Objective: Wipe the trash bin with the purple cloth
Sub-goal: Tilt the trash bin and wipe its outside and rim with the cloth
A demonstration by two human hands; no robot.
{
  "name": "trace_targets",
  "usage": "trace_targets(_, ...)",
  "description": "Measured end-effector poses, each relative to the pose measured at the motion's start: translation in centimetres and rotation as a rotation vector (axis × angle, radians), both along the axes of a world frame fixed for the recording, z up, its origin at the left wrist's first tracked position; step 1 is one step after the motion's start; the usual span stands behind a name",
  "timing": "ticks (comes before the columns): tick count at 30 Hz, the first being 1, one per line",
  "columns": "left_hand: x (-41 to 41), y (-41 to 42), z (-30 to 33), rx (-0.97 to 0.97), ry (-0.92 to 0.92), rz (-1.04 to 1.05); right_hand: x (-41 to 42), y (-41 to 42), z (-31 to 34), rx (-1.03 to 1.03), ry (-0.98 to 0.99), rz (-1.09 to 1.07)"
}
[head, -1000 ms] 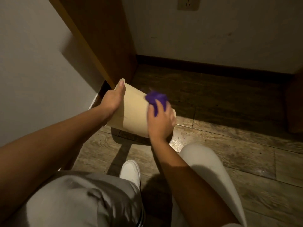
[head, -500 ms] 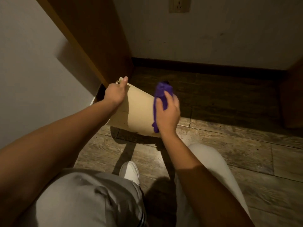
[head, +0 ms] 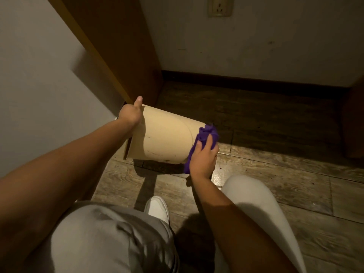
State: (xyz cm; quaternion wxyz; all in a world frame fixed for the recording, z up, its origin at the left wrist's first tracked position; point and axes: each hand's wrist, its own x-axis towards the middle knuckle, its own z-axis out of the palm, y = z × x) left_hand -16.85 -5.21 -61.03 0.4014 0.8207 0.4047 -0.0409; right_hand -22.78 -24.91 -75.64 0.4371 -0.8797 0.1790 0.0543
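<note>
One tan bin tipped sideways over the floor, left hand gripping its rim, right hand fingers closed on one purple cloth against its base

We see the beige trash bin tipped on its side above the wooden floor, faintly scuffed, its base end to the right. The crumpled purple cloth presses against that base end.
</note>
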Motion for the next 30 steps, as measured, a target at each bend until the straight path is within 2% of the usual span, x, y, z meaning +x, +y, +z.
trace_targets(6, -0.1, 0.2, 0.0, -0.089, -0.033, -0.018, 3.2, -3.9, 0.7, 0.049, 0.155, -0.171)
trace_targets(10, -0.3, -0.3, -0.3, -0.113, -0.068, -0.072, 3.8, -2.1, 2.9, 0.104, -0.174, -0.006)
trace_targets(13, -0.3, -1.2, -0.4, -0.13, -0.088, -0.103, 4.0, -0.9, 3.1, -0.081, -0.245, 0.206)
trace_targets(16, -0.4, -1.4, -0.7, -0.127, -0.102, -0.087, 2.3, -0.8, 2.4, -0.266, -0.198, 0.216)
trace_targets(20, -0.2, -0.7, -0.7, -0.095, -0.091, -0.048, -0.8, -0.6, 1.8, -0.34, -0.156, 0.206)
trace_targets(22, -0.1, 0.1, -0.6, -0.096, -0.089, -0.012, -2.5, -1.0, 1.0, -0.386, -0.031, 0.373)
trace_targets(24, 0.0, 0.4, -0.5, -0.136, -0.081, 0.025, -4.0, -1.8, -0.1, -0.4, 0.183, 0.514)
trace_targets(26, -0.1, 0.4, -0.7, -0.131, -0.074, 0.014, -3.8, -2.6, -0.2, -0.336, 0.263, 0.434)
trace_targets(28, -0.2, 0.5, -0.5, -0.126, -0.106, -0.009, -2.0, -3.1, 1.1, -0.245, 0.191, 0.285)
trace_targets(30, -0.3, 0.9, 0.1, -0.251, -0.13, -0.057, 0.1, -4.0, 2.7, -0.137, 0.086, 0.166)
